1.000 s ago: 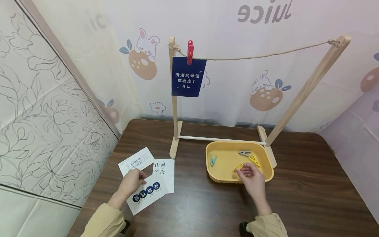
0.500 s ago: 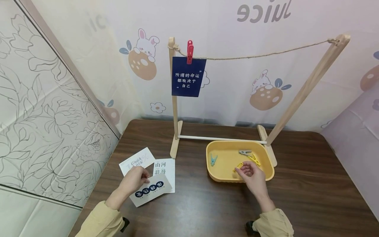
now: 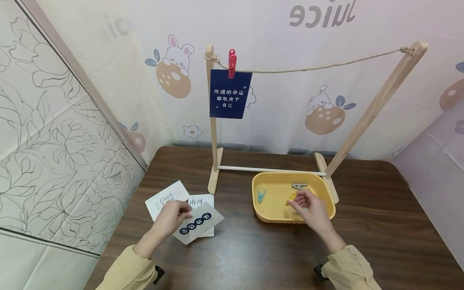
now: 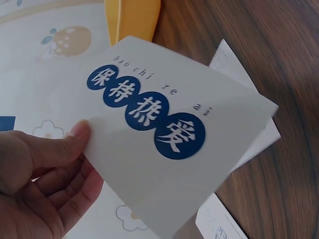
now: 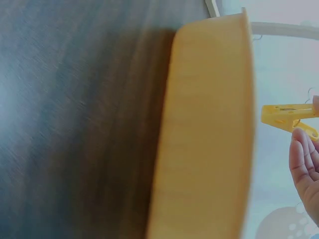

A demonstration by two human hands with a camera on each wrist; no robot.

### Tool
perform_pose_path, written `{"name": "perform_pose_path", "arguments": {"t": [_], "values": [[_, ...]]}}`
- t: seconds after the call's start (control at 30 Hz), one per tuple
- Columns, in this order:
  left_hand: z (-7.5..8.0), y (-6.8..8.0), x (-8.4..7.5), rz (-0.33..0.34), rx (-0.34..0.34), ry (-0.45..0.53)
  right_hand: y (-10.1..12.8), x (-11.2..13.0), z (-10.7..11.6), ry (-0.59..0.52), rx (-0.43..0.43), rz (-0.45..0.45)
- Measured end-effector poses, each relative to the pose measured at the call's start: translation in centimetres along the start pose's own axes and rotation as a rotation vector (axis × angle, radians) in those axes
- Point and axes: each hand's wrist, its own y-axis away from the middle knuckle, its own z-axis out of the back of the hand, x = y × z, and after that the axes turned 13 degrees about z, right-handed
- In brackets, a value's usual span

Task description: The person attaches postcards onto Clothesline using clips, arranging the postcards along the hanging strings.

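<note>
**Card lifted, peg picked – hang-up step next**

Mid pick-up w/ both hands. Left hand pinching white card w/ blue dots by its edge, thumb on top, fingers curled under; card tilted, raised just off tabletop, above two other cards. Right hand over yellow tray, fingers curled, pinching yellow peg clear of tray floor. Teal peg and grey peg lying loose in tray, well apart.

Likely next: bring card's top edge up to string on wooden frame, then squeeze peg open and clip over both. Calls for card held level, peg jaws spread wide enough for card + string together.

Room: string free from blue hung card w/ red peg near left post all the way to right post. Best kept beside blue card, not touching. Tray rim close under right hand; slanted right post and low crossbar near tray's far side – lift straight up first. Wall panels close on left.
</note>
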Motion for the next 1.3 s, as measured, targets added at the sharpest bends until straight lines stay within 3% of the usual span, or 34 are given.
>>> {"name": "perform_pose_path", "arguments": {"t": [0.4, 0.93, 1.3], "values": [[-1.7, -0.6, -2.1, -0.019, -0.038, 0.14, -2.8, 2.2, 2.5, 0.048, 0.066, 0.095], [-2.1, -2.3, -6.4, -0.084, -0.036, 0.233, -7.0, 6.7, 6.6, 0.14, 0.152, 0.218], [-1.8, -4.3, -9.2, -0.155, -0.115, 0.259, -9.6, 8.7, 8.2, 0.201, 0.149, 0.296]]}}
